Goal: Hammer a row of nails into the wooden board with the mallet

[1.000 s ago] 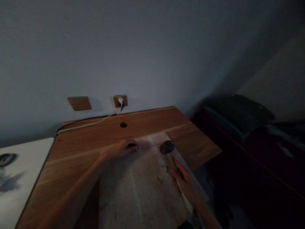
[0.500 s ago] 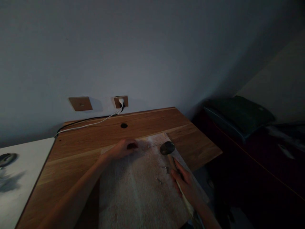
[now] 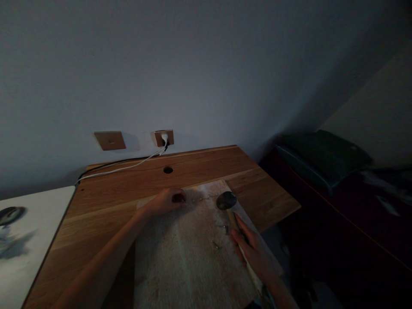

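Observation:
My right hand [image 3: 252,246] is wrapped round the pale handle of a hammer [image 3: 226,200]. Its dark, rounded head is over the right side of a worn, light wooden board [image 3: 180,262]. At the board's far left part rests my left hand [image 3: 169,200], its fingers curled together; whatever they pinch is too small and dark to name. Just right of those fingers, small metal pieces like nails [image 3: 202,198] stand in a row near the far edge. Two loose bits, one a metal piece [image 3: 216,245], lie close to my right hand.
Beneath the board is a wooden desk [image 3: 106,193] with a round cable hole [image 3: 168,170]. Cables [image 3: 128,166] run along its back to a wall socket [image 3: 164,137]. A white surface [image 3: 35,231] adjoins on the left. A dark cushion [image 3: 325,156] lies at the right.
Both hands and the hammer stay nearly in place. The view has shifted very slightly, and a metal piece beside my left fingers shows more clearly.

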Available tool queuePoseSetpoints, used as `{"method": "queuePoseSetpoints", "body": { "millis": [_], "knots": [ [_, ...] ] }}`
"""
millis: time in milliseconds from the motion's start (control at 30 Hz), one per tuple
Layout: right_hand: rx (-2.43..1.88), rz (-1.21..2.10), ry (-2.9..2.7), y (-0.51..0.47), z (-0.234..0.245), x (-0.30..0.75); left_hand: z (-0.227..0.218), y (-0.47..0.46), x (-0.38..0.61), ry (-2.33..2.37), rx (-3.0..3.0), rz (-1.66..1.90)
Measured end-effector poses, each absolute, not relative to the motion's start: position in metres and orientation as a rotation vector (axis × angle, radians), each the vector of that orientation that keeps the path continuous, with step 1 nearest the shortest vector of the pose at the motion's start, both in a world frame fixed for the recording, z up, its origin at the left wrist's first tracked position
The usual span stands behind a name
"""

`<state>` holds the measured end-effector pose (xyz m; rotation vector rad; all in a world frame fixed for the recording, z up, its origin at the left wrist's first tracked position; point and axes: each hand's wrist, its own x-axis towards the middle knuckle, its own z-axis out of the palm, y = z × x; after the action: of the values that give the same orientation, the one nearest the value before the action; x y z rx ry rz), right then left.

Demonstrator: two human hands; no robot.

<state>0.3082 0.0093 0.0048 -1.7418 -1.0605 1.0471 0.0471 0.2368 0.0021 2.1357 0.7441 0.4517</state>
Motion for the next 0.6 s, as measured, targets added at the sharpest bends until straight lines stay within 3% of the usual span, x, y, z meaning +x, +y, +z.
{"method": "queuePoseSetpoints", "body": {
  "millis": [233, 433, 600],
  "knots": [
    [-1.709, 1.052, -1.073, 0.009, -0.002, 0.311, 0.005, 0.238, 0.045, 0.619, 2.161, 0.448],
    [-1.768, 1.018, -1.074, 0.01, 0.015, 0.299, 0.007, 0.233, 0.048, 0.776, 2.156, 0.425],
    [-1.62, 1.202, -1.14, 0.027, 0.027, 0.269, 0.005, 0.231, 0.049, 0.858, 2.242, 0.441]
  ]
}}
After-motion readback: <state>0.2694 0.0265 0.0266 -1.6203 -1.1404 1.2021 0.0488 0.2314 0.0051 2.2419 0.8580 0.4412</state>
